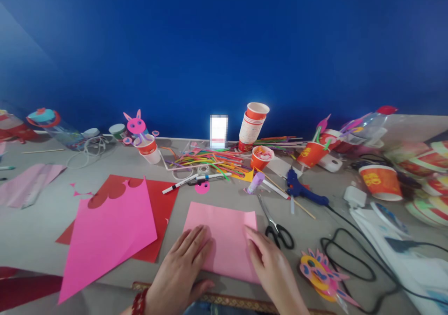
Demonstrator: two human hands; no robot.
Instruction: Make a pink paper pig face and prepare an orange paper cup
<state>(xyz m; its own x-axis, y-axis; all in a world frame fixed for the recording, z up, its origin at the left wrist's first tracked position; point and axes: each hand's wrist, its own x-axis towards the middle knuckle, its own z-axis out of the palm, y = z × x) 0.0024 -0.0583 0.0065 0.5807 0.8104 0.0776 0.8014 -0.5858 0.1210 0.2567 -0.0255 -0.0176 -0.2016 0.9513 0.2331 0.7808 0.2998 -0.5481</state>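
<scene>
A light pink sheet (226, 240) lies on the grey table, close to its front edge. My left hand (184, 268) rests on the left part of the sheet with its fingers lying flat and the thumb apart; a red bracelet is round the wrist. At the right edge of the sheet is my right hand (268, 259), its fingers and thumb close together on the paper. Whether the edge is pinched between them is hard to tell. Scissors (276, 231) with black handles lie just right of the sheet, blades slightly open.
Bright pink (112, 235) and red sheets (168, 198) lie left. Behind are coloured sticks (213, 158), markers, a purple glue stick (256, 182) and stacked paper cups (252, 126). A blue glue gun (304, 189) with a black cord, and a pink-yellow craft piece (320, 273), lie right.
</scene>
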